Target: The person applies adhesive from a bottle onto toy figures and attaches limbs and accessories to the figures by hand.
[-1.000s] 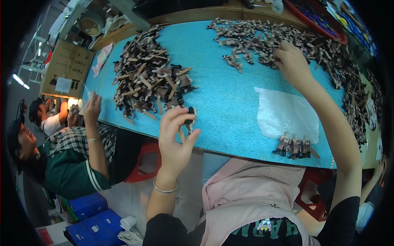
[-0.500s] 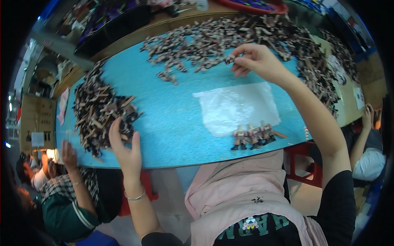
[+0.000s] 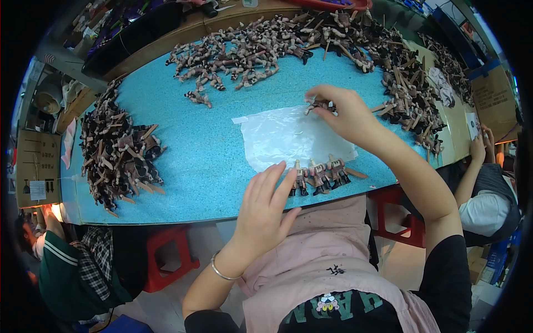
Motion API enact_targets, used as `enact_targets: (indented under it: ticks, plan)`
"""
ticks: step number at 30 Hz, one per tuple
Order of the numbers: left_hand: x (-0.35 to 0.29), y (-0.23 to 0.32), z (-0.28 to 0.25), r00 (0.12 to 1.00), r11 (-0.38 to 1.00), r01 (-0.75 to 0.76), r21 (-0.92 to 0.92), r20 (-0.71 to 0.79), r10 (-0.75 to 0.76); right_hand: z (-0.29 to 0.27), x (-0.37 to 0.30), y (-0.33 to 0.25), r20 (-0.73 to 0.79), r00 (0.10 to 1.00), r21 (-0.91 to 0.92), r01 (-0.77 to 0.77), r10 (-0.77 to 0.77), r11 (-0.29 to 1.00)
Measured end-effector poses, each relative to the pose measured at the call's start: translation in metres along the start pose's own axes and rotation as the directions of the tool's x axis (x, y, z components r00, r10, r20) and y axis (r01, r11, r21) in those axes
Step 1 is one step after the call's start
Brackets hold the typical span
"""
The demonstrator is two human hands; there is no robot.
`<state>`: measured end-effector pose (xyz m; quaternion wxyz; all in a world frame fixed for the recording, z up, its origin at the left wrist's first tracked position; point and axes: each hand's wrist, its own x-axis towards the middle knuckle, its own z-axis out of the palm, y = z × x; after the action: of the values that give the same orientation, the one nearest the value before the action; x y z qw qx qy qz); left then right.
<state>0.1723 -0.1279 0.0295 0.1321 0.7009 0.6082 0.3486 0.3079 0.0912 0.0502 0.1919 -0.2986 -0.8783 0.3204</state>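
Note:
My right hand [image 3: 347,116] is closed on a small toy figure [image 3: 318,104] in beige, brown and black, above the far right part of a clear plastic bag [image 3: 288,133]. The palm hides some of that figure. My left hand [image 3: 264,213], fingers stretched out and apart, hovers at the table's near edge with nothing in it. Just right of its fingertips, several similar toy figures [image 3: 318,176] lie side by side across the near edge of the bag, heads away from me. A flat brown stick-like piece [image 3: 356,173] lies at the row's right end.
Heaps of similar figures lie along the far side [image 3: 244,55], the left [image 3: 114,155] and the right [image 3: 405,89] of the blue tabletop [image 3: 189,166]. Cardboard boxes stand at both sides. Red stools [image 3: 169,258] are below the near edge. Other people sit left and right.
My left hand has left the left heap and moved right, beside the row. My right hand has come nearer from the far heap, still holding a figure. The view has shifted.

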Motion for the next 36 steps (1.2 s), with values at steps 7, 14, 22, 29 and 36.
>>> enact_targets:
  ticks: [7, 14, 22, 29, 36]
  plan:
    - [0.007, -0.007, 0.013, 0.999, 0.999, -0.041, 0.002, 0.0, 0.041, 0.017, -0.009, 0.0, 0.039, 0.984, -0.119, 0.176, -0.173, 0.977]
    - [0.0, -0.01, 0.004, 1.0, 0.997, -0.011, -0.073, -0.013, 0.01, 0.008, -0.018, -0.008, -0.025, 0.997, 0.04, 0.068, -0.067, 0.997]
    - [-0.04, -0.01, -0.022, 0.962, 0.907, 0.234, -0.349, -0.048, -0.267, 0.006, -0.092, -0.049, 0.31, 0.919, 0.714, -0.394, 0.243, 0.579]
    - [-0.039, 0.012, -0.01, 0.961, 0.888, 0.275, -0.369, 0.116, -0.25, 0.058, -0.138, -0.066, 0.155, 0.984, 0.689, -0.175, 0.094, 0.703]
    - [-0.04, 0.011, -0.007, 0.964, 0.895, 0.265, -0.359, 0.12, -0.237, 0.062, -0.145, -0.074, 0.181, 0.983, 0.552, -0.122, 0.024, 0.825]
